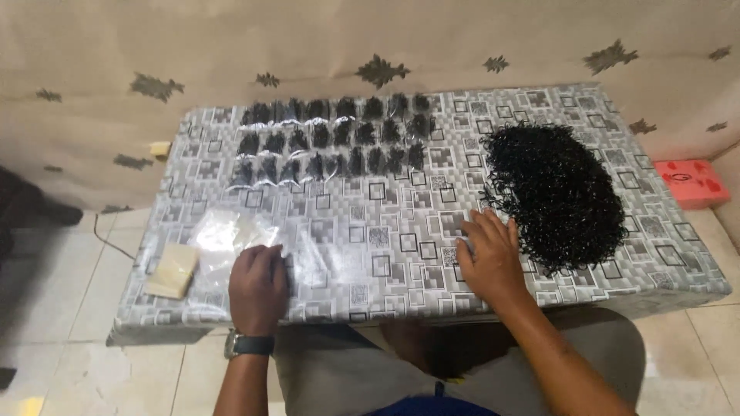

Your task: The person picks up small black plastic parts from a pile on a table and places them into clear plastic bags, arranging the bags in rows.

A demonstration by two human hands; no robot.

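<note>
Mid-step of portioning, by the look of it: black small parts (555,192) heaped on the counter (401,246), just beyond the right grip (489,258), which rests flat, fingers spread, grasping nothing. Left grip (258,289) pressed knuckles-up on clear empty bags (231,235); closure impossible to tell. Next move probably calls for one bag separated and opened. Filled bags (331,142) ranked farther off; cream pad (173,270) outboard of the left. Patterned grey cover, tiled floor, leaf-print wall, red box (694,183).
</note>
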